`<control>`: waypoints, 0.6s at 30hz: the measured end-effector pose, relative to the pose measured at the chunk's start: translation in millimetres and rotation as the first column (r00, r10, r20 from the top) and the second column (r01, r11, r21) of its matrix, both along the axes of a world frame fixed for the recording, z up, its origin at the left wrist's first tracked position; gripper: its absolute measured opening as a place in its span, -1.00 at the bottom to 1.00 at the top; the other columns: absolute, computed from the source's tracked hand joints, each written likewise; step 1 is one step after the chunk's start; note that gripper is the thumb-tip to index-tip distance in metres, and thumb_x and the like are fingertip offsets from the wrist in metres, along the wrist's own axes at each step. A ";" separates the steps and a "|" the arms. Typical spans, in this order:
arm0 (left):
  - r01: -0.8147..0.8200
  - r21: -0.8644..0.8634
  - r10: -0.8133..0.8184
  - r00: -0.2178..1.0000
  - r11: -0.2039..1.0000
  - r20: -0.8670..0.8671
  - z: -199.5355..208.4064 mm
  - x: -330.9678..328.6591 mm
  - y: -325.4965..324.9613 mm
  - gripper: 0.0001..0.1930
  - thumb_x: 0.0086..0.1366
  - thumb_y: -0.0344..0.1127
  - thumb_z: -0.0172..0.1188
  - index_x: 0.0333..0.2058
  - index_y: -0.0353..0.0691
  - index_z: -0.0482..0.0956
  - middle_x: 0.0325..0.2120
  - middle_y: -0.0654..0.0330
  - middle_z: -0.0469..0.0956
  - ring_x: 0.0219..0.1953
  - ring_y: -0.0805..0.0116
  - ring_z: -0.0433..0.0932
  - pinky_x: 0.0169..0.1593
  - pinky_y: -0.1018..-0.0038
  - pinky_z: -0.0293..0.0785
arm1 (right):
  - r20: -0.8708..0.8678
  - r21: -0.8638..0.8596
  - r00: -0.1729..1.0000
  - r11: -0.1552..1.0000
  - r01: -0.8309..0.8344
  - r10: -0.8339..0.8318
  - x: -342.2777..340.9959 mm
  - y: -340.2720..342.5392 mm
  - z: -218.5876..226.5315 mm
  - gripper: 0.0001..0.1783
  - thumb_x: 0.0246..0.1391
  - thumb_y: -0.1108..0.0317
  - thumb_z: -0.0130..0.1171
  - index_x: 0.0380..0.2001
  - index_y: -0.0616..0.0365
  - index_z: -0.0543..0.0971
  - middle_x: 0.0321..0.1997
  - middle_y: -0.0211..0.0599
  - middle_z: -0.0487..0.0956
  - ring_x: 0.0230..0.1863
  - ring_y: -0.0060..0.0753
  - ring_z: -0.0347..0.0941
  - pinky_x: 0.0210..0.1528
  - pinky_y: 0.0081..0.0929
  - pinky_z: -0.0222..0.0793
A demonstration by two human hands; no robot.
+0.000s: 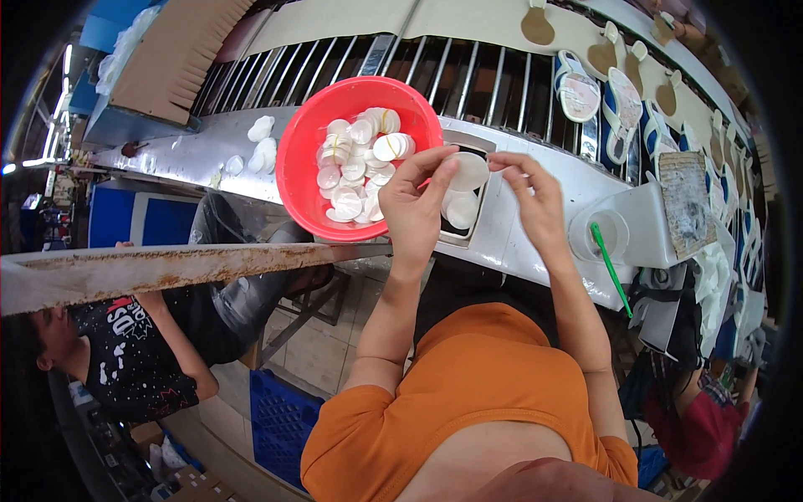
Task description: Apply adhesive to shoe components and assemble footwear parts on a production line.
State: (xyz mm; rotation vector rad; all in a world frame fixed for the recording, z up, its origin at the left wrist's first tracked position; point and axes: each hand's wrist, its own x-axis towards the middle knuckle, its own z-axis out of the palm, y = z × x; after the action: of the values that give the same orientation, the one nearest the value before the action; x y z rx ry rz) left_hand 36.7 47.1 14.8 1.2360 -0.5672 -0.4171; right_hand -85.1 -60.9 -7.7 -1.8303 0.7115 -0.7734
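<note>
A white oval pad (470, 172) is pinched between the thumb and fingers of my left hand (415, 202). My right hand (535, 199) is beside the pad's right edge, thumb and fingertips brought together. Whatever those fingertips hold is too small to make out. Below the held pad, more white pads (460, 211) lie in a dark, light-rimmed recess or tray (456, 238) on the bench. Left of my left hand stands a red plastic basin (294, 159) with many loose white pads (353, 167), some bundled with rubber bands.
A roller conveyor (468, 79) runs behind the bench, carrying sandals (577, 88) at the right. A clear cup (615, 226) holds a green-handled stick (604, 255). Left are a rough bar (184, 269) and a seated person (134, 360). White pieces (263, 155) lie beyond the basin.
</note>
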 end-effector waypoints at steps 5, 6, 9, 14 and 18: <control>0.163 0.009 -0.163 0.985 0.987 -0.048 2.0 -22.7 -13.1 -0.85 0.27 -0.46 0.25 -0.19 -0.35 0.61 -0.31 0.23 0.63 -0.27 0.57 0.57 -0.20 0.67 0.49 | 0.126 -0.130 0.992 0.992 -0.008 0.025 -20.5 -5.1 41.3 -0.85 0.04 0.39 0.28 -0.31 0.19 0.63 -0.35 -0.34 0.63 -0.33 -0.43 0.43 -0.28 -0.52 0.26; 0.195 0.003 -0.194 0.980 0.981 -0.050 2.4 -27.5 -16.3 -0.86 0.27 -0.46 0.25 -0.20 -0.34 0.61 -0.31 0.23 0.63 -0.27 0.57 0.57 -0.21 0.67 0.50 | 0.111 -0.202 0.994 0.979 -0.001 0.024 -23.8 -4.5 43.7 -0.89 0.03 0.41 0.29 -0.37 0.21 0.63 -0.39 -0.33 0.61 -0.34 -0.42 0.43 -0.28 -0.50 0.26; 0.248 0.030 -0.246 0.967 0.968 -0.074 2.9 -35.1 -24.1 -0.85 0.27 -0.44 0.26 -0.21 -0.34 0.61 -0.30 0.23 0.62 -0.26 0.59 0.55 -0.20 0.66 0.51 | 0.141 -0.211 0.988 0.974 0.085 -0.056 -31.1 -0.6 47.1 -0.91 -0.02 0.46 0.31 -0.46 0.23 0.60 -0.46 -0.32 0.58 -0.36 -0.39 0.41 -0.26 -0.45 0.29; 0.314 0.002 -0.313 0.947 0.949 -0.066 -1.3 -43.2 -28.8 -0.86 0.27 -0.44 0.26 -0.22 -0.36 0.61 -0.30 0.24 0.61 -0.28 0.61 0.53 -0.20 0.65 0.52 | 0.158 -0.252 0.982 0.958 0.140 -0.102 -39.8 1.2 41.3 -0.91 -0.03 0.47 0.31 -0.47 0.23 0.59 -0.47 -0.32 0.58 -0.37 -0.36 0.41 -0.25 -0.45 0.29; 0.315 -0.006 -0.315 0.948 0.949 -0.050 -1.3 -49.3 -31.4 -0.87 0.28 -0.45 0.23 -0.22 -0.35 0.62 -0.31 0.25 0.62 -0.30 0.63 0.52 -0.22 0.66 0.52 | 0.168 -0.262 0.976 0.948 0.179 -0.137 -45.0 0.9 38.9 -0.92 -0.04 0.47 0.31 -0.48 0.21 0.59 -0.46 -0.33 0.58 -0.37 -0.35 0.41 -0.23 -0.45 0.29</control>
State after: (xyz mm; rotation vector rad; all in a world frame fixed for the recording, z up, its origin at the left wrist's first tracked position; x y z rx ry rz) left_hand -12.6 15.7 13.5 1.1355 -0.7243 -0.7159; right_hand -130.2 -60.0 31.1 -1.9544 0.6867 -1.1509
